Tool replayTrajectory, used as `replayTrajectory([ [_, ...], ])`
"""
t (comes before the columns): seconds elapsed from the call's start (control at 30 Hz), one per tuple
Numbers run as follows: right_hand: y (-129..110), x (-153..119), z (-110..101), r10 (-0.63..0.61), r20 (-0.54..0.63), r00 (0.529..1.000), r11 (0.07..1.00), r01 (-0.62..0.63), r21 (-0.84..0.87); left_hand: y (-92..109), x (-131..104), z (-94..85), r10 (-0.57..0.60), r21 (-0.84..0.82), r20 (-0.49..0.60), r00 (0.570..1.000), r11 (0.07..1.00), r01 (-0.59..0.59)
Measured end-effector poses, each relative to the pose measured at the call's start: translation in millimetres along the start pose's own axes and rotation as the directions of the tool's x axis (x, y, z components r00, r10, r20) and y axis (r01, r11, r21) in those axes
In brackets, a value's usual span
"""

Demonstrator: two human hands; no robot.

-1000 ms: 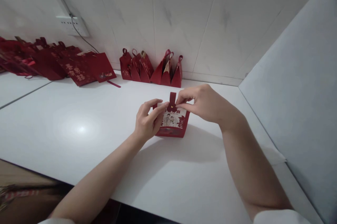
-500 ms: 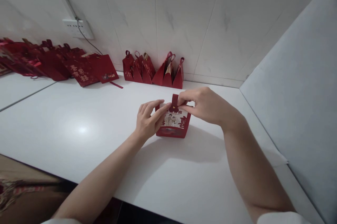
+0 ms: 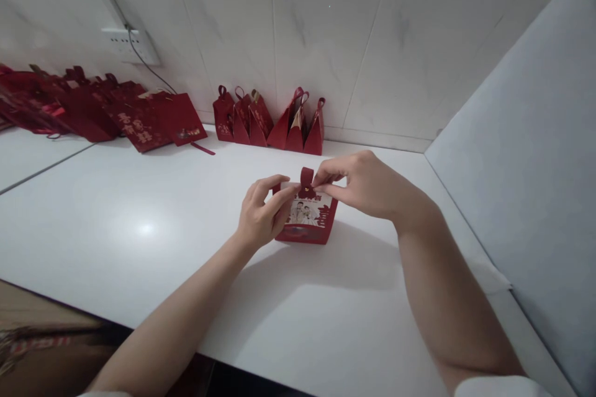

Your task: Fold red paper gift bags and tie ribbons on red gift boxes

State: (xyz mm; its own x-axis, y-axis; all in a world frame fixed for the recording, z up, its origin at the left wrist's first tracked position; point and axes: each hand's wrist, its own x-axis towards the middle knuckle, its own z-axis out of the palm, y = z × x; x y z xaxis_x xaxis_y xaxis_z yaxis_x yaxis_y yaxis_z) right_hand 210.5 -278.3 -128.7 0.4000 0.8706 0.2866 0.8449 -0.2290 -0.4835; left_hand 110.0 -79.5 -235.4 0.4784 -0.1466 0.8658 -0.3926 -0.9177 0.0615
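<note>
A small red gift box (image 3: 305,214) stands upright on the white table (image 3: 177,266), a pale panel with a drawn couple on its front. From its top rises a red strap handle (image 3: 307,176), looped over and with a small gold stud at its base. My left hand (image 3: 264,210) grips the box's upper left, thumb reaching to the strap's base and fingers behind the top edge. On the other side my right hand (image 3: 356,182) pinches the top edge just right of the strap, thumb in front; its fingertips partly hide that spot.
Several finished-looking red boxes (image 3: 235,120) with loop handles line the tiled wall. Flat red bags (image 3: 139,120) lean in a heap at the left, below a power socket (image 3: 130,46). A pale panel (image 3: 521,155) bounds the right side; a cardboard box (image 3: 51,347) sits below the table's front edge.
The strap on top now looks more rounded into a loop. Both hands keep their places on the box with only slight finger movement; the view has shifted a little.
</note>
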Motion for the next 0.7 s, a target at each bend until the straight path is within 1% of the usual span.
replayTrajectory([
  [0.13, -0.3, -0.5, 0.1, 0.041, 0.027, 0.999, 0.999, -0.04, -0.017, 1.7, 1.4, -0.1, -0.001, -0.012, 0.002, 1.0, 1.0, 0.001],
  [0.37, -0.7, 0.0, 0.9, 0.026, -0.034, 0.999, 0.999, -0.027, -0.039, 2.8, -2.2, 2.0, -0.059, -0.054, 0.042, 0.997, 0.997, 0.062],
  [0.53, -1.0, 0.5, 0.4, 0.006, -0.031, 0.999, 1.0, -0.007, -0.03, 3.2, -2.0, 1.6, -0.05, -0.017, 0.047, 0.998, 0.999, 0.051],
  [0.7, -1.4, -0.1, 0.7, 0.003, -0.063, 0.998, 1.0, -0.005, -0.02, 2.2, -0.9, 1.3, -0.04, -0.016, 0.047, 0.998, 0.999, 0.041],
])
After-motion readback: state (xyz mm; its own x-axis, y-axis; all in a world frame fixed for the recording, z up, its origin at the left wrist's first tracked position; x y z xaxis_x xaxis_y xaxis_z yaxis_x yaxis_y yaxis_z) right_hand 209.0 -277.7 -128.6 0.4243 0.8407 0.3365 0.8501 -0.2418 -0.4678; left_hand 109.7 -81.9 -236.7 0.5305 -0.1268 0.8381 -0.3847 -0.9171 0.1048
